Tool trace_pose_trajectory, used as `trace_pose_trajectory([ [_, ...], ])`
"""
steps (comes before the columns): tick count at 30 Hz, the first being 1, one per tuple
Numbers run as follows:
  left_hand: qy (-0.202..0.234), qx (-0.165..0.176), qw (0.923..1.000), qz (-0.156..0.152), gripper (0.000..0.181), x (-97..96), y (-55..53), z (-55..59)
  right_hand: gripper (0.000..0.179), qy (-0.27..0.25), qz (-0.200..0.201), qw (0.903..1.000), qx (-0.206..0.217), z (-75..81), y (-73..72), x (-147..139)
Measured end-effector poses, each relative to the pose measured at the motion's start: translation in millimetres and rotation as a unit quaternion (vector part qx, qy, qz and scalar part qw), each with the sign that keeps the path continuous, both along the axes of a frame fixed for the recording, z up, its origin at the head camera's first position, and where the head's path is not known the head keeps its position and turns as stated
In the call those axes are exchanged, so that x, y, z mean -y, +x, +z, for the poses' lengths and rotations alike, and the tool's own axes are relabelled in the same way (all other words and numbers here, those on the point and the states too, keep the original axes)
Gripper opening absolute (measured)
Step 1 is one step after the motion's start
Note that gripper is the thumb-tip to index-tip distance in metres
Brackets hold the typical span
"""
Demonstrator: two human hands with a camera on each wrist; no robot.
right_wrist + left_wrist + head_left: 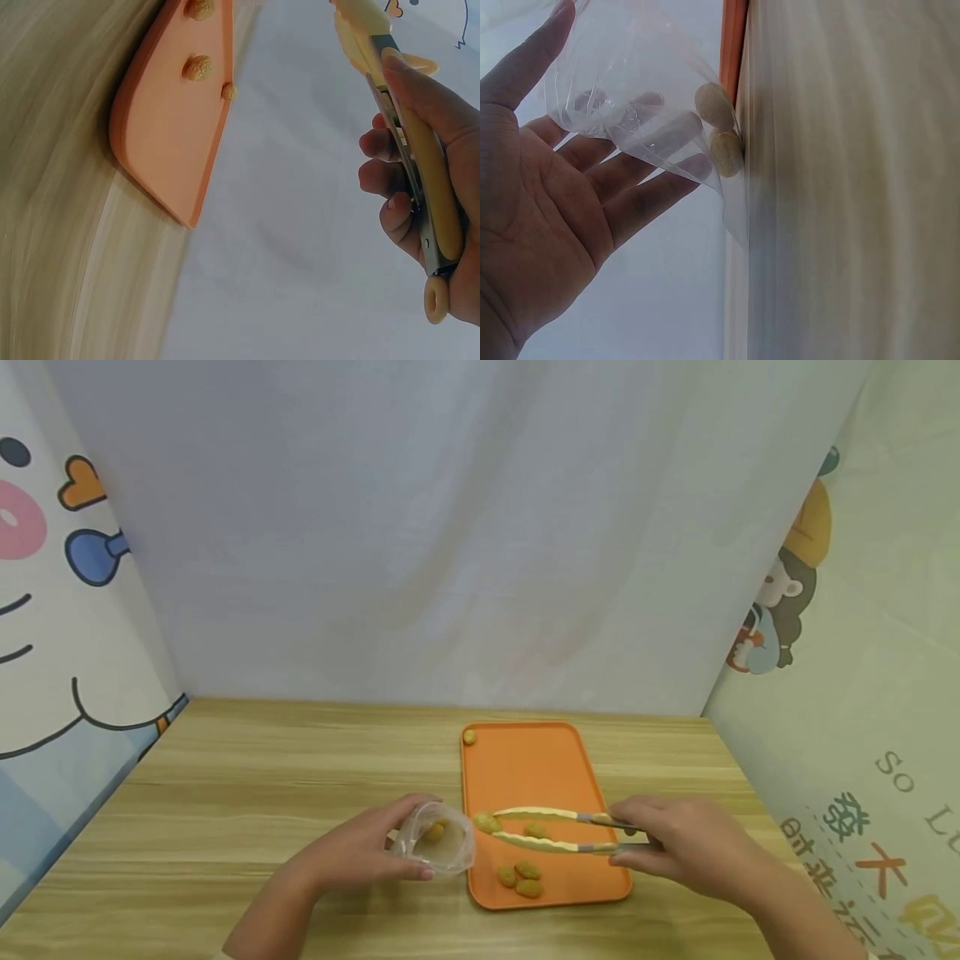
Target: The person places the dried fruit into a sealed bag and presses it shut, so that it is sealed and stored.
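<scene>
My left hand [352,852] holds a clear plastic bag [461,843] by its mouth, thumb on one side and fingers on the other. Two tan walnuts [715,106] lie low in the bag in the left wrist view. With my right hand [693,839] I grip cream-tipped metal tongs [585,817]. Between the tong tips, near the bag's mouth, is a wrinkled walnut [487,823]. An orange tray [525,764] lies beneath the tongs. On it, another walnut [536,831] shows between the tong arms, and three walnuts [528,888] cluster near the front.
A small walnut-like piece [469,737] sits in the tray's far left corner. The wood-grain table [322,752] extends around the tray. A pale curtain [420,527] hangs behind it, with printed cloth [862,718] along the right and more at the left.
</scene>
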State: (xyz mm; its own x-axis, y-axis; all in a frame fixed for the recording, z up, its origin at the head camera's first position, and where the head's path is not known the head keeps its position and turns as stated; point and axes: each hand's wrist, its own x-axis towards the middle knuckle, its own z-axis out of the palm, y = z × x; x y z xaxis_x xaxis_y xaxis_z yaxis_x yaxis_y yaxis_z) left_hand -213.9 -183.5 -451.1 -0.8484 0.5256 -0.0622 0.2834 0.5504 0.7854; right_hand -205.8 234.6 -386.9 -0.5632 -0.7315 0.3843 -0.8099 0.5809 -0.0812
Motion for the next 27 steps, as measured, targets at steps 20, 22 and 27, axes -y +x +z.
trace_pose_trajectory([
  [20, 0.011, -0.001, 0.9999, -0.008, 0.077, 0.9, 0.9, -1.1, 0.036, -0.012, 0.068, 0.9975, -0.015, 1.4, -4.7, 43],
  [22, 0.008, -0.004, 0.9999, -0.008, 0.077, 1.1, 0.9, -1.0, 0.038, -0.012, 0.073, 0.9971, -0.017, 1.7, -5.4, 48],
  [27, -0.004, -0.013, 0.9999, -0.006, 0.076, 1.4, 0.8, -0.1, 0.041, -0.013, 0.071, 0.9974, -0.001, 3.6, -4.9, 53],
])
